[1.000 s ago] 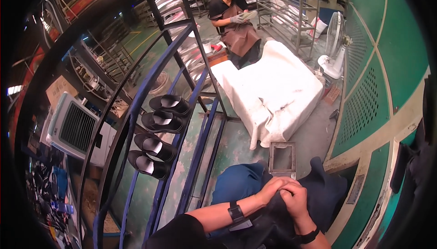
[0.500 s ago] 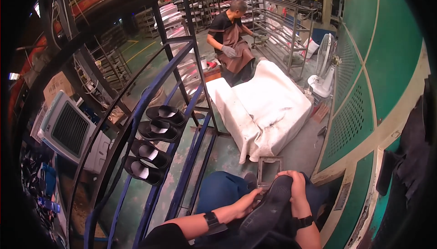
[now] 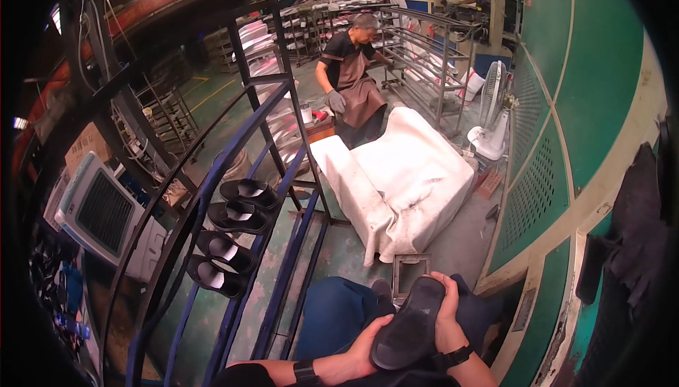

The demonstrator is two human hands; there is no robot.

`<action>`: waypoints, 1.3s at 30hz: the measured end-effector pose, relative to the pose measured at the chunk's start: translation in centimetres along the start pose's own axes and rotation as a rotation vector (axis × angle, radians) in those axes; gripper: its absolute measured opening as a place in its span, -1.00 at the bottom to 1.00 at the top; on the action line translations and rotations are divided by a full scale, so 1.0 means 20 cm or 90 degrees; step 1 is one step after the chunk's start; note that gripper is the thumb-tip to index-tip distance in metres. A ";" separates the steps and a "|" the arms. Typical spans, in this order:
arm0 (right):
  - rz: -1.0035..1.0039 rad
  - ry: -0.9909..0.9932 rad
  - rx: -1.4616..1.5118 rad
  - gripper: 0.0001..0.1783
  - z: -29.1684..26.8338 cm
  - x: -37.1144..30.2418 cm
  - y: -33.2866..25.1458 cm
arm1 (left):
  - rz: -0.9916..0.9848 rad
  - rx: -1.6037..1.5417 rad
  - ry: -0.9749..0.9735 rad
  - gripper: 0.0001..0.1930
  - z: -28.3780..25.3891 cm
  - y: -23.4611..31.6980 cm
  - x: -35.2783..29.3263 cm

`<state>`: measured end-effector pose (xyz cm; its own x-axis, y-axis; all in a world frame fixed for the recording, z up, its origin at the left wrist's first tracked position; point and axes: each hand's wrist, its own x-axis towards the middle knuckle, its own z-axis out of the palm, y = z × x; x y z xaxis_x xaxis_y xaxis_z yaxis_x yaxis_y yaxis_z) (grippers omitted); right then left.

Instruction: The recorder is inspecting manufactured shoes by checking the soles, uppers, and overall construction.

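Note:
A black shoe (image 3: 409, 325) is held over my lap, its dark sole turned up toward me. My left hand (image 3: 366, 346) grips the shoe's near left side, with the thumb along the edge and the other fingers hidden beneath. Around the far right side curls my right hand (image 3: 447, 315), its fingers at the shoe's far end. Dark bands circle both wrists. Beyond the shoe stands a small metal frame (image 3: 410, 274) on the floor, close to my knees.
On my left, a blue-barred rack (image 3: 297, 207) carries several black shoes (image 3: 237, 217). Ahead stands a block draped in white cloth (image 3: 417, 175). A gloved co-worker (image 3: 350, 76) sits behind it. Green panels (image 3: 537, 175) line the right, beside a white fan (image 3: 491, 111).
The shoe has turned so its sole faces me more fully. My left hand has moved toward its near end. The co-worker's head has tipped down and the view has shifted slightly.

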<state>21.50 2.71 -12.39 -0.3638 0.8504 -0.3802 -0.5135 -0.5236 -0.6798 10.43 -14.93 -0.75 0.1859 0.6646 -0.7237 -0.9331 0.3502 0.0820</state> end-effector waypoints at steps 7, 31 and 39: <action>0.033 -0.007 0.098 -0.68 0.14 -0.12 -0.07 | 0.014 -0.032 -0.027 -0.52 -0.09 -0.04 0.00; 0.196 -0.126 -0.152 -0.59 -0.27 0.00 -0.04 | -0.005 0.103 -0.194 -0.10 -0.12 -0.11 -0.32; 0.282 -0.492 0.097 -0.06 -0.28 -0.22 -0.12 | 0.368 0.238 -0.441 0.29 -0.09 0.15 -0.43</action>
<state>28.66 0.48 -12.67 -0.9451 0.3260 -0.0220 -0.2800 -0.8428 -0.4596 5.43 -20.82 4.43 -0.0182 0.9986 0.0492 -0.8015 -0.0440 0.5963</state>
